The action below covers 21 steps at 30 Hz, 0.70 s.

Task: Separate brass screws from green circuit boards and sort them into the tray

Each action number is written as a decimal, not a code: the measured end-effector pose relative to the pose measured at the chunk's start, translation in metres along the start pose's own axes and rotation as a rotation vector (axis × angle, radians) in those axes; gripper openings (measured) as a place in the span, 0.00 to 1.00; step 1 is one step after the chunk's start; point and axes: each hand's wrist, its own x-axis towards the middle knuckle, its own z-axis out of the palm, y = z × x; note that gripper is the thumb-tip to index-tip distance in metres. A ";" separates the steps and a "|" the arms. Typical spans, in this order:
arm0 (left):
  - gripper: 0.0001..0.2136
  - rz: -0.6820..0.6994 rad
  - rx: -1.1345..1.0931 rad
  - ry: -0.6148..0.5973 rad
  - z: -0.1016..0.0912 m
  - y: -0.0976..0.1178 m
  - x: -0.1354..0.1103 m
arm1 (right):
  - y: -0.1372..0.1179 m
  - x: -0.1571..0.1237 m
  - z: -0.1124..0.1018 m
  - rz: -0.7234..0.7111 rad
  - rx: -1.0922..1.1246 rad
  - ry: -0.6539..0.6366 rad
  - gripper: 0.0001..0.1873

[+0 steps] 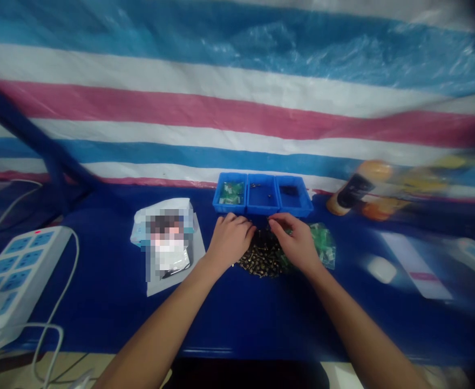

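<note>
1. Hands first: through the head camera I see the left hand [231, 237] arched over the far left edge of a heap of small brass-coloured and black metal pieces [260, 262], its fingers partly curled downward. Its fingertips blend into the dark pieces, so I cannot tell whether it has hold of anything.

2. Opposite, the right hand [296, 243] has its thumb and index finger nearly together. Something small and dark may sit between them, but I cannot make it out.

3. I judge that the hands face inward so that both sets of fingertips can work over small pieces at one spot.

4. On the dark blue counter [241, 319], the heap lies between the hands and somewhat nearer to me than the fingertips.

5. Three open blue plastic trays [262, 209] stand side by side just beyond the hands, probably to keep kinds apart within reach: green-and-white packets [232, 193] in the left, a few small metal bits [255, 186] in the middle, dark contents [290, 190] in the right.

6. A clear plastic bag with green contents [324, 246] lies just beside the right hand's outer side, I suppose for easy reach.
</note>
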 end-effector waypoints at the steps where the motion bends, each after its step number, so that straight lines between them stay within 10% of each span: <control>1: 0.16 -0.001 0.000 -0.001 0.000 0.000 0.000 | 0.000 0.000 0.000 -0.001 -0.003 -0.001 0.15; 21: 0.17 -0.019 0.018 0.015 0.005 0.008 -0.001 | 0.001 0.000 0.001 -0.025 -0.020 -0.008 0.14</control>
